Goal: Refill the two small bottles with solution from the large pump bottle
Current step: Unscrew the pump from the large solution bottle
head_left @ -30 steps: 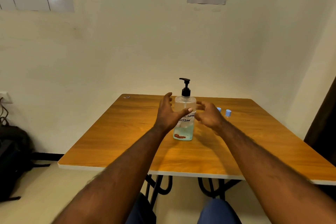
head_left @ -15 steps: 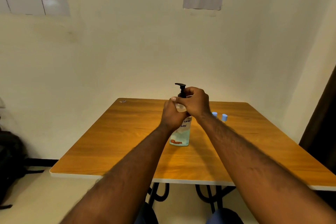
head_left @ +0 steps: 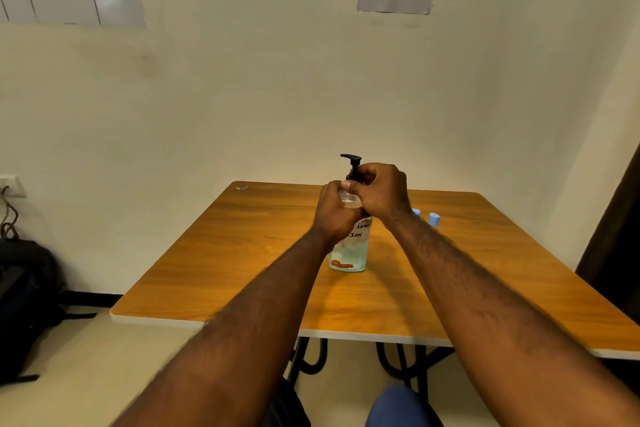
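forearms rise from the bottom edge over the wooden table [head_left: 242, 270]. at centre the left hand [head_left: 334, 215] curls its fingers round the upper body of the large pump bottle [head_left: 349, 255], upright on the table. the right hand [head_left: 381, 194] grips the black pump's collar. just right, behind that wrist, are two small bottles [head_left: 434, 219], blue-capped.

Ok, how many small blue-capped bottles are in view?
2. One small bottle stands on the table, partly hidden by the wrist of the right hand; the other small bottle stands just right of it. More may be hidden.
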